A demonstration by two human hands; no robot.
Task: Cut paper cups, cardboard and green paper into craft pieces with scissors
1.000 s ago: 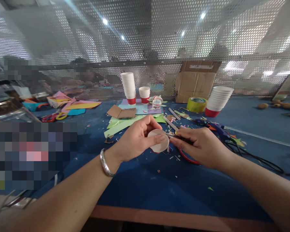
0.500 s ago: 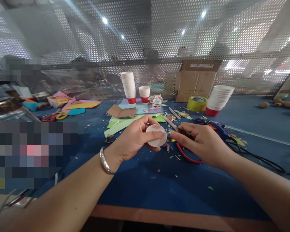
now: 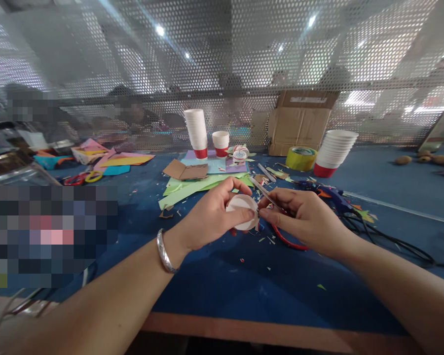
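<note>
My left hand (image 3: 216, 209) holds a small white paper cup piece (image 3: 240, 204) with a round flat face turned up. The thumb lies across that face and the fingers curl behind it. My right hand (image 3: 299, 209) is closed at the piece's right edge, its thumb and fingertips touching or very near the rim. From under it a narrow greyish blade (image 3: 261, 187) points up and left, and a red handle loop (image 3: 288, 241) shows below; they look like scissors, partly hidden by my fingers. Paper scraps (image 3: 270, 240) lie below the hands.
Stacked paper cups (image 3: 335, 153) and yellow tape (image 3: 301, 159) stand right, with a taller cup stack (image 3: 196, 133) behind. A blue glue gun (image 3: 336, 199) and its cable lie near my right hand. Green paper (image 3: 192, 190), folded cardboard (image 3: 187, 171) and a cardboard box (image 3: 299, 125) sit beyond.
My left hand and the white cup piece have shifted slightly right and down, and the round face is turned more toward me. My right hand stays close to its edge.
</note>
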